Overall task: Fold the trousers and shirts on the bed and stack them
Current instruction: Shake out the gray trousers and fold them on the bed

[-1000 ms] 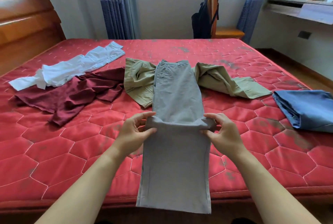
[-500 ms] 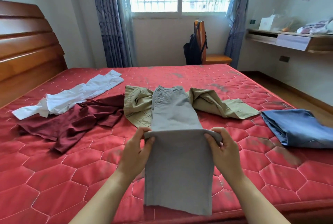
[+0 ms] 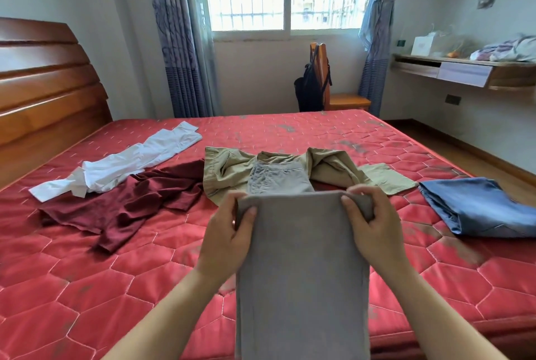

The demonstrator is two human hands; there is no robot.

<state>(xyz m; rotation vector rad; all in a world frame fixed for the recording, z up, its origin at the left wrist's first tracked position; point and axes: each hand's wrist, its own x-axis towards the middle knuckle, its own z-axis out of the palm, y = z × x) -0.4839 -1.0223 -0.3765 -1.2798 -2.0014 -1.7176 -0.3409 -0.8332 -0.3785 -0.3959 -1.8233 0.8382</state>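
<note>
You are holding the grey trousers [image 3: 301, 272] up by their fold over the bed [image 3: 87, 287].
Your left hand [image 3: 229, 239] and right hand [image 3: 374, 232] are pinching opposite ends of the fold; beyond them the waistband is lying on the khaki trousers [image 3: 226, 171].

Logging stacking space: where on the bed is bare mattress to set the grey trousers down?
Bare mattress lies front-left, by the maroon shirt; front-right, between the grey trousers and the blue garment; and along the far side, behind the khaki trousers. The middle is crowded: white shirt, maroon shirt, khaki trousers.
</note>
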